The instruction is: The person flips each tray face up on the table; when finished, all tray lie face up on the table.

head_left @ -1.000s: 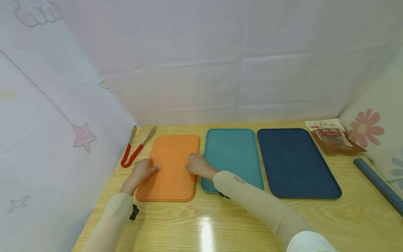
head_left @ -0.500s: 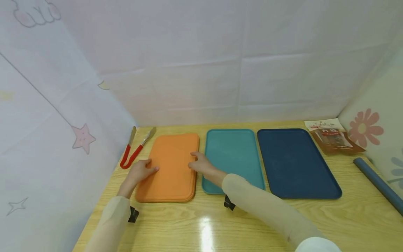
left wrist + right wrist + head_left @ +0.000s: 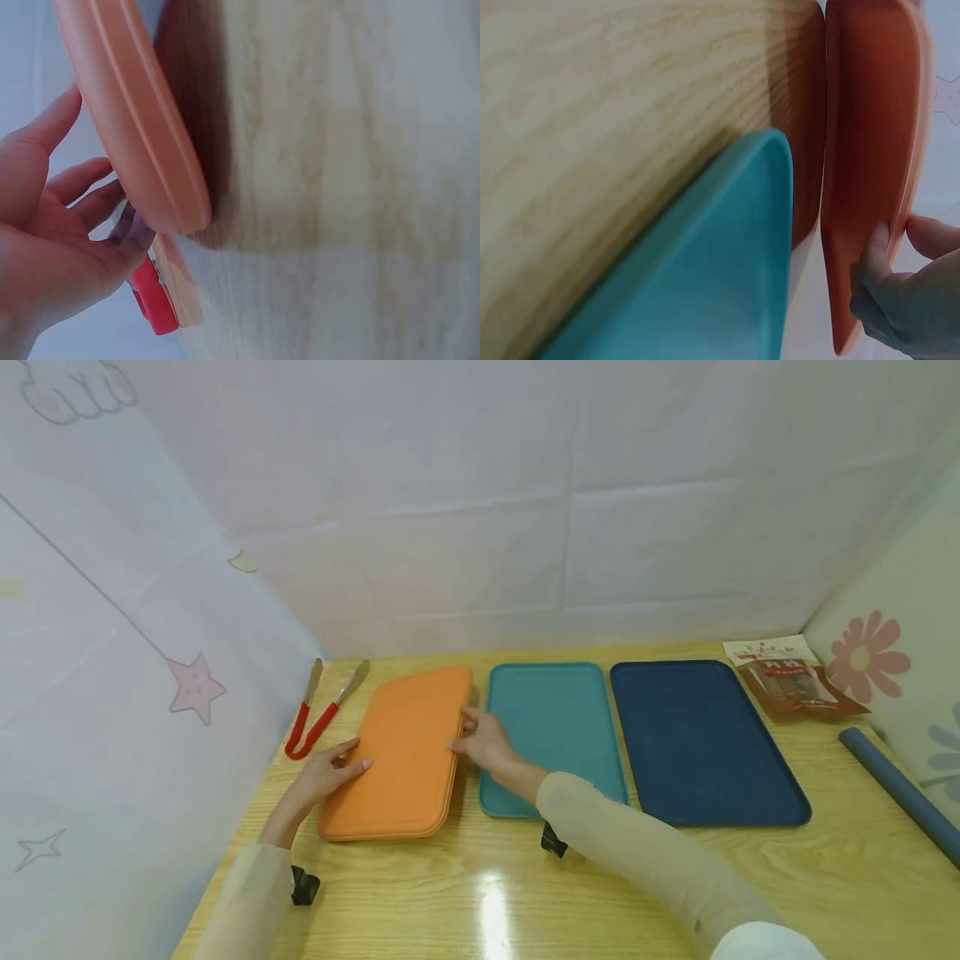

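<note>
An orange tray (image 3: pixel 405 752) with rounded corners lies tilted, flat side up, its right edge raised off the table. Ridges along its thick rim show in the left wrist view; whether it is one tray or a stack I cannot tell. My right hand (image 3: pixel 487 743) grips the raised right edge, thumb on top and fingers curled beneath, as the right wrist view shows. At the lower left edge, my left hand (image 3: pixel 318 777) holds the tray with the thumb over the top and fingers along the side. A teal tray (image 3: pixel 555 727) lies just under my right wrist.
Red-handled tongs (image 3: pixel 322 727) lie spread at the left, near my left hand. To the right lie a navy tray (image 3: pixel 697 743), a brown food packet (image 3: pixel 795 685) and a grey-blue roll (image 3: pixel 900 793). Cloth walls stand behind and at both sides of the wooden table (image 3: pixel 420 902).
My right hand has moved from the tray's top to its right edge and lifted that edge, tilting the tray. My left hand stays at the left edge, shifting slightly toward the left.
</note>
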